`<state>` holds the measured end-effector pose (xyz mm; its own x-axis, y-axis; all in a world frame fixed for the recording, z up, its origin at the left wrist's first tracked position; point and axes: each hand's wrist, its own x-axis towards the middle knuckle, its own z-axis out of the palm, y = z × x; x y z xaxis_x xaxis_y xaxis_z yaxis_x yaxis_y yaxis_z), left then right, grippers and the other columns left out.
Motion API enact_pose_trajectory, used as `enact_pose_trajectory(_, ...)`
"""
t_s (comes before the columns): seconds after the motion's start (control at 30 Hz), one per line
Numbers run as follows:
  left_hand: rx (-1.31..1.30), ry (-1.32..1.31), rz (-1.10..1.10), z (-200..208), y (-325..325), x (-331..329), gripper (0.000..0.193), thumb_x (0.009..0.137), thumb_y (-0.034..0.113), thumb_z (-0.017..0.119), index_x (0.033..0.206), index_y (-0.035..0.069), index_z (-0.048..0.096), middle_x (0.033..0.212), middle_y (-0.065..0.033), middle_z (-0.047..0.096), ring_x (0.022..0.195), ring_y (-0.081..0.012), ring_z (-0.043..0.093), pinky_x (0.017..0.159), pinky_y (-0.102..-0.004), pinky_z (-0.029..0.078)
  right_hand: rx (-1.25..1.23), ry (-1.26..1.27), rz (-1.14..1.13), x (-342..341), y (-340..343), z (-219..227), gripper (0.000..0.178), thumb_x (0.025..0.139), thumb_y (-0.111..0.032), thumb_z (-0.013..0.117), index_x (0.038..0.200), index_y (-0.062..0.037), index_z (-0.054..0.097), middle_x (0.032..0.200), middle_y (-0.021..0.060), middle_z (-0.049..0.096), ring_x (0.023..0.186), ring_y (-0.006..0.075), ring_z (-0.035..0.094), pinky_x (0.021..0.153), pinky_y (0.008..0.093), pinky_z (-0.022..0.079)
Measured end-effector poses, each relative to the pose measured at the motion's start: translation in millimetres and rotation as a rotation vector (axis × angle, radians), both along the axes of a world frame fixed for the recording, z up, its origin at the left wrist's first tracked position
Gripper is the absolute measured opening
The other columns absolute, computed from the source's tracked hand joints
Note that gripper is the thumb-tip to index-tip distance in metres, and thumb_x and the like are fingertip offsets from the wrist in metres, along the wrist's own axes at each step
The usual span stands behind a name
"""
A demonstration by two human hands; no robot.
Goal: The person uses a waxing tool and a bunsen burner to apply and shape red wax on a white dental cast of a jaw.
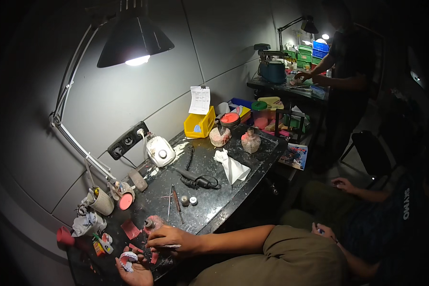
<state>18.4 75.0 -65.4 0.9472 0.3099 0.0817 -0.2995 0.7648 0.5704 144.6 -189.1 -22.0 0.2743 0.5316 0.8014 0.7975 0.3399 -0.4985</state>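
My left hand (134, 273), low in the view, is palm up with its fingers curled around a white dental cast (127, 260) that has pink wax on it. My right hand (174, 238) is closed on a thin tool (173, 246) with a pale end; the rest of it is hidden by the fingers. Just beyond that hand stands a spirit burner (151, 223) with a metal neck and a pinkish, waxy body. Pink wax sheets (130, 229) lie beside the burner, and smaller pink pieces are scattered between my hands.
A brush and slim tools (176, 202), two small jars (189, 201), a black handpiece (200, 181) and crumpled white paper (232, 168) lie across the black bench (214, 209). A desk lamp (136, 40) hangs above. One person sits at right; another stands at a far bench.
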Motion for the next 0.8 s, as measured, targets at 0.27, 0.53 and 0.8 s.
enact_pose_trajectory(0.27, -0.001, 0.112, 0.123, 11, -14, 2, 0.054, 0.108, 0.048, 0.048, 0.13, 0.001, 0.063, 0.103, -0.019, 0.074, 0.078, -0.0316, 0.072, 0.065, -0.0413, 0.063, 0.103, -0.018, -0.009, -6, 4, 3, 0.021, 0.097, -0.01, 0.07, 0.117, -0.0035, 0.069, 0.108, 0.0136, 0.066, 0.101, 0.0366, 0.067, 0.088, 0.0462, 0.052)
enact_pose_trajectory(0.53, -0.008, 0.116, 0.104, 8, -10, 5, 0.054, 0.108, 0.048, 0.05, 0.13, 0.002, 0.064, 0.102, -0.0195, 0.075, 0.075, -0.0311, 0.072, 0.063, -0.0397, 0.063, 0.088, 0.044, 0.044, -4, 10, -6, 0.024, 0.099, -0.01, 0.07, 0.12, 0.0004, 0.071, 0.104, 0.0177, 0.075, 0.095, 0.0366, 0.074, 0.08, 0.0439, 0.058)
enact_pose_trajectory(0.8, -0.053, 0.201, 0.173, 10, -14, 7, 0.054, 0.108, 0.048, 0.05, 0.133, 0.003, 0.063, 0.099, -0.0203, 0.075, 0.073, -0.0302, 0.072, 0.062, -0.0388, 0.062, 0.074, 0.066, 0.092, -5, 4, 0, 0.026, 0.099, -0.014, 0.072, 0.122, -0.0014, 0.072, 0.108, 0.016, 0.077, 0.093, 0.0343, 0.077, 0.079, 0.0414, 0.061)
